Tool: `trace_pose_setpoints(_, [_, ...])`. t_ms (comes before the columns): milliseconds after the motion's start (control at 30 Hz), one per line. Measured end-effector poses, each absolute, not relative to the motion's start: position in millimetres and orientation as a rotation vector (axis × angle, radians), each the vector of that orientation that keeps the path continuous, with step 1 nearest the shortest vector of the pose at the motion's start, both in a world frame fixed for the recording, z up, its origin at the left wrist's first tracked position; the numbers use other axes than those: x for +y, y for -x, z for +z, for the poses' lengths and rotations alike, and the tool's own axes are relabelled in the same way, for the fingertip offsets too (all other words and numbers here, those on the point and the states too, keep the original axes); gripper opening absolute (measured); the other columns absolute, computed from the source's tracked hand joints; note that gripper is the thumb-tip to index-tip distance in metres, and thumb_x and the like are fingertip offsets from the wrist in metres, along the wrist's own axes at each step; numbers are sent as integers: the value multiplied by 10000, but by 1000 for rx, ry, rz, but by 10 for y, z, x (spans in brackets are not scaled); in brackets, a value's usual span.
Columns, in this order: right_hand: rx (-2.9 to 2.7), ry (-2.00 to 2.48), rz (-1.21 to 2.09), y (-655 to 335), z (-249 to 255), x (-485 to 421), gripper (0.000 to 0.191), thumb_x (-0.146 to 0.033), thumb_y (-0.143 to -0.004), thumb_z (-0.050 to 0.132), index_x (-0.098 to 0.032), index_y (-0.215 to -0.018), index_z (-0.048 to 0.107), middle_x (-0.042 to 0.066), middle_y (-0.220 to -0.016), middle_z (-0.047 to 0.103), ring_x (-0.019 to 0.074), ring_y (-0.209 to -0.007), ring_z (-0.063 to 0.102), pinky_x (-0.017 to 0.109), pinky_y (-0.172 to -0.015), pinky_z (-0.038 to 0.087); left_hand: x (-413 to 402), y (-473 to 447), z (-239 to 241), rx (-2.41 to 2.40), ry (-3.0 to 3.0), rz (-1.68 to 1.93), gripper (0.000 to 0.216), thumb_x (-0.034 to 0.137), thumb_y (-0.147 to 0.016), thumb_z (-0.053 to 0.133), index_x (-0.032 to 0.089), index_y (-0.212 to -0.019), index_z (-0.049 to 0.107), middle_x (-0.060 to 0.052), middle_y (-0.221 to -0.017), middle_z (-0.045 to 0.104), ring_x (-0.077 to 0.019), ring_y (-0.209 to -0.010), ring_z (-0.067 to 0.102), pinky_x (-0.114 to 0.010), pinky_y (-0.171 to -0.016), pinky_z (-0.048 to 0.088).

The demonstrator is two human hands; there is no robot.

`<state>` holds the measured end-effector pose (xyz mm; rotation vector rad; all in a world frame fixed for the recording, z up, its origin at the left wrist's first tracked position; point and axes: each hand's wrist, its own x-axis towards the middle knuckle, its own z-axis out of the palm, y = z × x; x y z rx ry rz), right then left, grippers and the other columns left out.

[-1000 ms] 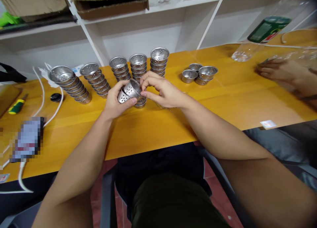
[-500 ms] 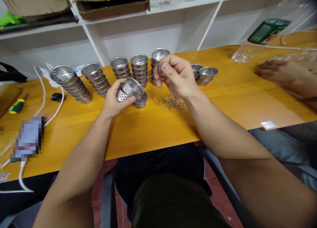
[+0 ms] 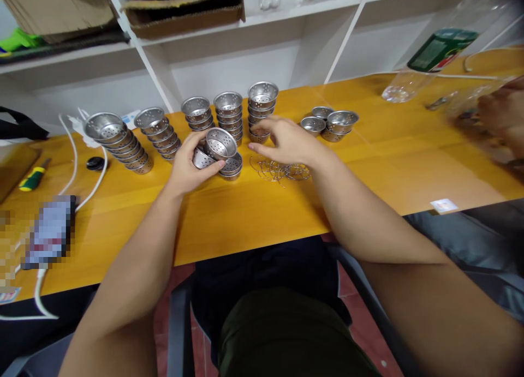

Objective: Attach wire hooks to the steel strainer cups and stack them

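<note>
My left hand (image 3: 186, 167) is closed round a perforated metal cup (image 3: 219, 144), held tilted just above a short stack of the same cups (image 3: 231, 168) on the orange table (image 3: 245, 213). My right hand (image 3: 286, 139) hovers palm down, fingers loosely stretched to the left, over a pile of thin wire rings (image 3: 282, 171). Its fingertips are close to the foot of a tall cup stack (image 3: 262, 101). Nothing shows in that hand.
Further cup stacks (image 3: 117, 139) (image 3: 159, 131) (image 3: 198, 115) (image 3: 229, 112) line the back; loose cups (image 3: 329, 123) lie to the right. Another person's hand (image 3: 499, 115) and a plastic bottle (image 3: 434, 55) are far right. A screwdriver (image 3: 30, 178), white cable (image 3: 94, 186) and black cap (image 3: 95, 163) lie left.
My right hand left the cup, rose with a pinch near the tall stack, then dropped over the wire rings. The left hand kept the cup nearly still. The other person's hand drew back right.
</note>
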<state>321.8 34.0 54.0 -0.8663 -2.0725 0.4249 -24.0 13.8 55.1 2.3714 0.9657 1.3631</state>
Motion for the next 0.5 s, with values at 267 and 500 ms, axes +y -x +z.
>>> trace_pose_setpoints(267, [-2005, 615, 542, -2691, 566, 101, 959, -884, -1006, 926, -240, -1693, 744, 201, -1626, 766, 406, -1464, 739, 633, -1260, 661, 78, 163, 561, 957, -2416, 1314, 1083, 967, -847, 1004, 273, -1629, 722, -191, -1587, 792, -451, -1510, 770, -657, -1351, 638])
trace_pose_setpoints(500, [-1963, 720, 587, -2773, 485, 233, 889, -897, -939, 976, -215, -1489, 823, 161, -1413, 829, 350, -1273, 776, 585, -1193, 656, 423, 448, 305, 992, -2269, 1586, 1163, 977, -815, 1027, 318, -1676, 606, -206, -1655, 688, -447, -1410, 820, -730, -1294, 665])
